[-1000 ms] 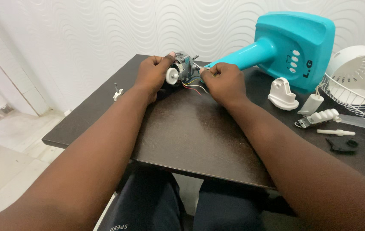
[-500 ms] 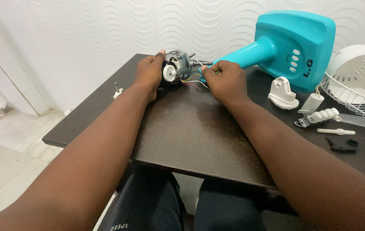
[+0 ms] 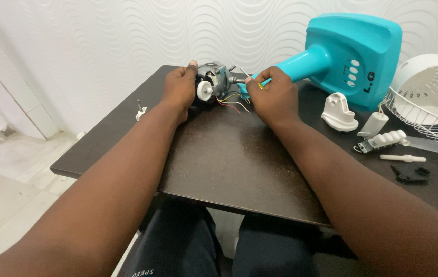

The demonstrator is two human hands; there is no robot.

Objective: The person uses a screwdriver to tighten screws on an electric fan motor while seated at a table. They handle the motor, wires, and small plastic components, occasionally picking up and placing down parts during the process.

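Your left hand (image 3: 180, 88) is wrapped around the motor (image 3: 214, 84), fingers curled over its far side and thumb up on top, so that hand is closed on it. The motor sits at the far edge of the table (image 3: 229, 154), its white hub facing you and its shaft pointing right. Your right hand (image 3: 273, 95) is right beside it, fingers pinched shut on a thin tool (image 3: 247, 77) with a yellow bit showing at your fingertips; the tip meets the shaft end. Red, yellow and white wires (image 3: 234, 102) trail out under the motor, between your two hands, lying on the table.

Just behind your right hand, the teal fan base (image 3: 352, 56) lies on its side, its neck pointing at the motor. To the right of it, a white bracket (image 3: 339, 113) stands on the table, then a small white capacitor (image 3: 374, 124), a ribbed white grip (image 3: 388, 139), a white pin (image 3: 403, 158) and a black clip (image 3: 410, 173) nearer you. The white grille (image 3: 424, 97) rests at the far right edge. Over on the left, well apart from your hands, a small white piece (image 3: 140, 110) sits alone.
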